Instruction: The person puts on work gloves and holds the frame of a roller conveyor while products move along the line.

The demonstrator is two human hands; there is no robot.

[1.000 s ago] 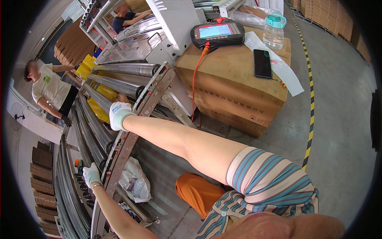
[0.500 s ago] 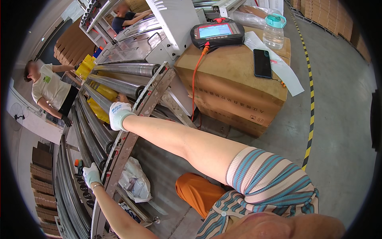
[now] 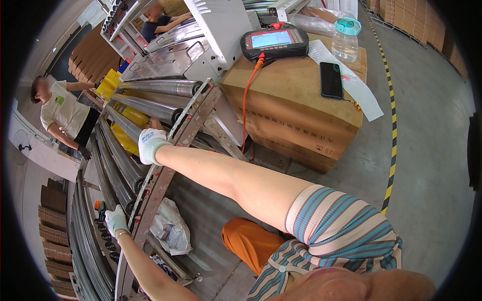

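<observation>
White work gloves cover both my hands at the steel roller conveyor. My right hand [image 3: 152, 145] is curled over the inner edge of the painted side rail [image 3: 159, 173], beside the roller ends. Nearer to me, my left hand [image 3: 115, 219] bends over the same rail, its wrist wearing a bracelet. Most of the fingertips on both hands are hidden. Long metal rollers [image 3: 116, 173] run away from the rail. Below them, yellow material [image 3: 124, 136] shows between the rollers. A small orange-and-dark object [image 3: 99, 205] lies close to my left hand.
A big cardboard box [image 3: 296, 108] carries a handheld control unit [image 3: 273, 39], a phone [image 3: 331, 80] and a water bottle [image 3: 346, 40]. An orange cable [image 3: 244, 100] hangs down its side. A white plastic bag [image 3: 170, 226] sits under the rail. One co-worker [image 3: 68, 110] stands across the conveyor, another [image 3: 156, 25] farther back.
</observation>
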